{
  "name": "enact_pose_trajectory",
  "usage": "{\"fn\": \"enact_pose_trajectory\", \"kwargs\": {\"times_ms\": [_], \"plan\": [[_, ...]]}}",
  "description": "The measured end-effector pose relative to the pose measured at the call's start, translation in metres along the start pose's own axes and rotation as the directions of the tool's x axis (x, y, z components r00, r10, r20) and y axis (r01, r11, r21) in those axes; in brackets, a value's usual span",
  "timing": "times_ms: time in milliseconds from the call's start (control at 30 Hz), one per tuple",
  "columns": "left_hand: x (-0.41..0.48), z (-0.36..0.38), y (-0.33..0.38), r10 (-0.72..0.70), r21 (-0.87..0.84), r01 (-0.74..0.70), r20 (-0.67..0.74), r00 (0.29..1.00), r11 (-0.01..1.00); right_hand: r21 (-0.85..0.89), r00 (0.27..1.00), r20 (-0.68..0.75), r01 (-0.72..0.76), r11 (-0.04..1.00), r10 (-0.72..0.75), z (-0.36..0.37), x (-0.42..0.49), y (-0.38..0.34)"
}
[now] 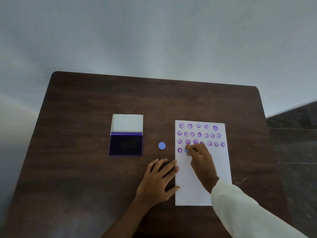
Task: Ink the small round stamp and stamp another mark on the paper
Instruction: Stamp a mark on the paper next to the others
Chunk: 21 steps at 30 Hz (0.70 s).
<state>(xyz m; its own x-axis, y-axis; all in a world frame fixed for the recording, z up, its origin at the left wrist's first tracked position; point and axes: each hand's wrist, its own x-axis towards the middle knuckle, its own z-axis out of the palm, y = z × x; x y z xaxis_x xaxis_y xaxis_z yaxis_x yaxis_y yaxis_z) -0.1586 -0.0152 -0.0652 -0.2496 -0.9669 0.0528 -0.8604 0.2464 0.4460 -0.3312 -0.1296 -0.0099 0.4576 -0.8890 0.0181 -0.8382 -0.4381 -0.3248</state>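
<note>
Stamp (pixel 186 150), a small blue round thing, is pinched at the tips of the right hand's (pixel 199 156) fingers (pixel 189 148), pressed down on the paper (pixel 202 186); only a sliver of blue shows at the fingertips, the rest being hidden by them. It sits in the fourth row of marks, just left of the fingers and just right of the single purple mark (pixel 179 150) that starts that row. Beyond the fingers, three fuller rows of purple smiley marks run across the top of the sheet; part of one mark is covered by a knuckle.

Left hand (pixel 158 181) lies flat on the table (pixel 77 169) with fingers spread, holding nothing; its fingertips and thumb touch the paper's left edge.

A blue cap (pixel 162 145) rests on the table to the left of the right fingers, apart from the paper. Farther left, well apart from both hands, the ink pad (pixel 126 145) lies open, its dark purple surface showing and its white lid (pixel 127 123) folded back on the far side. A cream sleeve (pixel 240 208) covers the right forearm.
</note>
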Motion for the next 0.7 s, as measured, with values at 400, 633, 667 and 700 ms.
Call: {"fn": "enact_pose_trajectory", "kwargs": {"times_ms": [400, 633, 667, 700], "plan": [[-0.002, -0.003, -0.001, -0.012, 0.003, 0.012, 0.015, 1.000, 1.000, 0.538, 0.779, -0.243, -0.388, 0.748, 0.578, -0.045, -0.005, 0.009], [-0.002, -0.008, 0.001, 0.001, -0.016, -0.001, 0.005, 1.000, 1.000, 0.667, 0.677, -0.124, -0.485, 0.566, 0.725, -0.053, -0.030, 0.009], [-0.001, -0.011, 0.002, -0.001, -0.040, 0.000, -0.019, 1.000, 0.999, 0.683, 0.671, -0.103, -0.489, 0.543, 0.734, -0.053, -0.034, 0.006], [-0.002, -0.014, 0.003, -0.004, -0.082, 0.000, -0.047, 0.999, 0.997, 0.697, 0.667, -0.083, -0.492, 0.522, 0.740, -0.052, -0.038, 0.001]]}}
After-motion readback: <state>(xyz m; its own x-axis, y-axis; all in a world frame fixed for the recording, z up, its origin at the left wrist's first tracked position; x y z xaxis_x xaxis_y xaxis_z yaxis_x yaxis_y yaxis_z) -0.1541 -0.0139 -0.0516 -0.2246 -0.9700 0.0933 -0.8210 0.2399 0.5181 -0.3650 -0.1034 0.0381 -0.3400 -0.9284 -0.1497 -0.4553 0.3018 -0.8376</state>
